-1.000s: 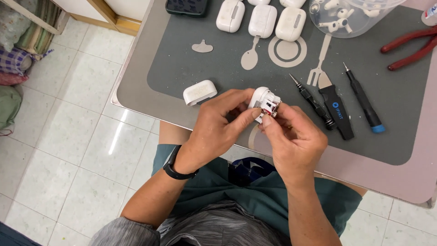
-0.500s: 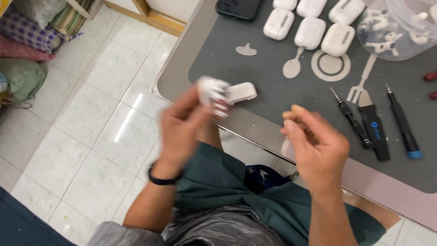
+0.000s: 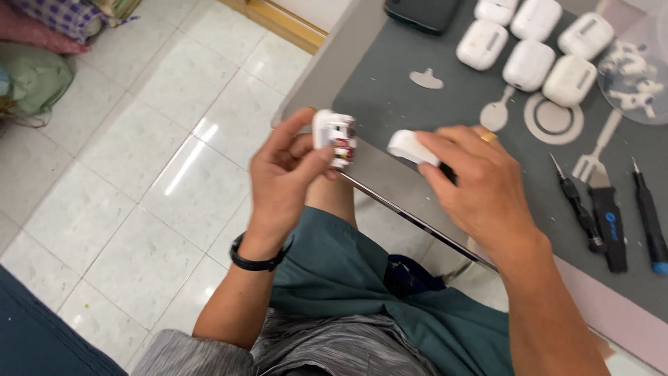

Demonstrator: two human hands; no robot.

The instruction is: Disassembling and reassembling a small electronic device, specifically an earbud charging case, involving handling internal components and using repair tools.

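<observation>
Bare forearms, a watch and a ring

A black wristwatch (image 3: 256,259) circles the wrist of the left hand (image 3: 287,174), and a gold ring (image 3: 489,137) sits on a finger of the right hand (image 3: 473,184). Teal shorts (image 3: 362,292) cover the lap below a grey heathered shirt (image 3: 327,351).

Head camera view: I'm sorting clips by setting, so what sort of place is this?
Probably a small electronics repair bench in a home or shop. A grey work mat carries white earbud cases and precision screwdrivers; the left hand holds an opened case part over a tiled floor.
</observation>
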